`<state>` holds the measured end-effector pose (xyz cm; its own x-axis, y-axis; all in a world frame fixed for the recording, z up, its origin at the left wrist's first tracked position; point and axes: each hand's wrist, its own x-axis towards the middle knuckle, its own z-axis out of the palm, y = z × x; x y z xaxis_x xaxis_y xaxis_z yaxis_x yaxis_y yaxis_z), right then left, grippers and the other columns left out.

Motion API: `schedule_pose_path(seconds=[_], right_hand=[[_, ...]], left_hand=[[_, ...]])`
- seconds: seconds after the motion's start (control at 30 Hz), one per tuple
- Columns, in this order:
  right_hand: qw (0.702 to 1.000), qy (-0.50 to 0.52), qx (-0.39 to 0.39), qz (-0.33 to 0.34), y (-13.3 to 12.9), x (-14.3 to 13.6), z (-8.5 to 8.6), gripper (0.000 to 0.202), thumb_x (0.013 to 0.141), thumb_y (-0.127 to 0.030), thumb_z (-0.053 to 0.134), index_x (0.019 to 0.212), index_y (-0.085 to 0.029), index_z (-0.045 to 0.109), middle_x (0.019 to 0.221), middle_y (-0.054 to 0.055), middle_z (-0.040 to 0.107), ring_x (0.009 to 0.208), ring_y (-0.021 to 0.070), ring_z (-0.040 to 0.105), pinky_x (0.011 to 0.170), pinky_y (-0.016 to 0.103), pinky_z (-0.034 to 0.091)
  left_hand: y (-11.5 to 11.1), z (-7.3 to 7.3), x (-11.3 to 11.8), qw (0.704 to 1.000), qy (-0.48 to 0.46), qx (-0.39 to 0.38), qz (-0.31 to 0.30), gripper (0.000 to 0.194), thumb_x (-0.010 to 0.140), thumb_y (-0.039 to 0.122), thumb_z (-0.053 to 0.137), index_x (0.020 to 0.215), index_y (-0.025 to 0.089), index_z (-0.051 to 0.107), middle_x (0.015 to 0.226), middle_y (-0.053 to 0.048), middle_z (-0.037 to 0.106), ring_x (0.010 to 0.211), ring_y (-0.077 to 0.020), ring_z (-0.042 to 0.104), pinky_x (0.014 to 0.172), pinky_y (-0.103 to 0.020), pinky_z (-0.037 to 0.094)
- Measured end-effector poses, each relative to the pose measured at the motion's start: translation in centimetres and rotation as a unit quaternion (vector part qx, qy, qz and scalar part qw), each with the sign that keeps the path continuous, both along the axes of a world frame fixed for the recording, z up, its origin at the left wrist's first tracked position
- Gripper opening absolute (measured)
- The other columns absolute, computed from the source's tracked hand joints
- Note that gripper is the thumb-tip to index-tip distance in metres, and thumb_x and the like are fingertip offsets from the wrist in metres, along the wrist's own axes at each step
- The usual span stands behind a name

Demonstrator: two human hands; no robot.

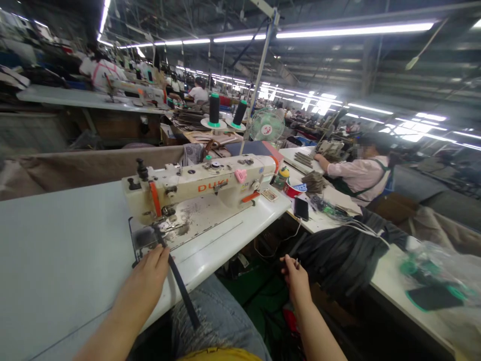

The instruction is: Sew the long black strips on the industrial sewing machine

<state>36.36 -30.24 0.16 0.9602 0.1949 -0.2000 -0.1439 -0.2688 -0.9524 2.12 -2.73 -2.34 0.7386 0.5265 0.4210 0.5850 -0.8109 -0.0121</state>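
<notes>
A white sewing machine (203, 185) stands on the white table (75, 235) ahead of me. A black strip (183, 293) runs from under the needle area, over the table edge and down to my lap. My left hand (152, 265) lies at the machine's front plate, fingers together on the strip. Off the table to the right, my right hand (295, 273) is closed in a pinch beside a hanging bundle of dark strips (338, 255); a thin dark piece shows at its fingertips, too small to make out.
On the right-hand table (394, 260) lie a phone (301, 208), a red tub (294, 189) and a plastic bag (443, 271). A person (361, 173) works there. Thread cones (214, 109) and a fan (266, 125) stand behind the machine.
</notes>
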Motion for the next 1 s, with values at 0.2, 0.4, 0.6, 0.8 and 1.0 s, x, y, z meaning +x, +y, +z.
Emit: schedule_pose_path(seconds=[0.2, 0.4, 0.6, 0.8, 1.0], right_hand=[[0.991, -0.078, -0.054, 0.096, 2.4, -1.3, 2.8, 0.060, 0.067, -0.076, 0.071, 0.082, -0.019, 0.073, 0.057, -0.001, 0.058, 0.050, 0.0134, 0.050, 0.046, 0.025, 0.038], [0.953, -0.159, -0.095, 0.241, 6.0, -3.3, 4.2, 0.057, 0.063, -0.073, 0.073, 0.090, -0.023, 0.076, 0.085, 0.007, 0.076, 0.074, 0.0250, 0.068, 0.070, 0.032, 0.059], [0.903, -0.161, -0.093, 0.387, 8.8, -6.1, 4.5, 0.057, 0.067, -0.077, 0.069, 0.092, -0.026, 0.078, 0.086, 0.006, 0.079, 0.082, 0.0272, 0.074, 0.078, 0.030, 0.062], [0.855, -0.205, -0.089, 0.469, 11.0, -7.2, 3.8, 0.062, 0.075, -0.077, 0.064, 0.102, -0.024, 0.081, 0.110, 0.010, 0.079, 0.107, 0.0325, 0.073, 0.102, 0.039, 0.056], [0.827, -0.217, -0.107, 0.508, 13.4, -8.3, 3.7, 0.060, 0.078, -0.075, 0.062, 0.105, -0.025, 0.081, 0.106, 0.008, 0.080, 0.103, 0.0317, 0.074, 0.094, 0.037, 0.060]], left_hand=[[-1.3, 1.9, 1.0, 0.999, 0.011, -0.005, 0.039, 0.049, 0.091, -0.001, 0.039, 0.134, 0.008, 0.062, 0.139, -0.021, 0.060, 0.126, -0.0296, 0.061, 0.111, -0.046, 0.050], [-1.4, 3.5, 1.7, 0.999, 0.011, -0.033, 0.041, 0.043, 0.094, 0.002, 0.041, 0.134, 0.006, 0.058, 0.136, -0.022, 0.060, 0.126, -0.0279, 0.061, 0.111, -0.044, 0.048], [-1.6, 4.2, 1.8, 0.997, 0.001, -0.054, 0.045, 0.036, 0.099, 0.010, 0.044, 0.132, 0.008, 0.057, 0.136, -0.021, 0.060, 0.127, -0.0264, 0.060, 0.114, -0.044, 0.044], [-1.5, 4.4, 1.8, 0.998, 0.000, -0.052, 0.045, 0.035, 0.098, 0.010, 0.046, 0.132, 0.008, 0.056, 0.133, -0.019, 0.061, 0.127, -0.0246, 0.059, 0.117, -0.040, 0.041], [-1.6, 4.7, 1.8, 0.998, -0.005, -0.050, 0.047, 0.032, 0.098, 0.013, 0.049, 0.128, 0.008, 0.058, 0.132, -0.017, 0.062, 0.126, -0.0236, 0.060, 0.117, -0.037, 0.040]])
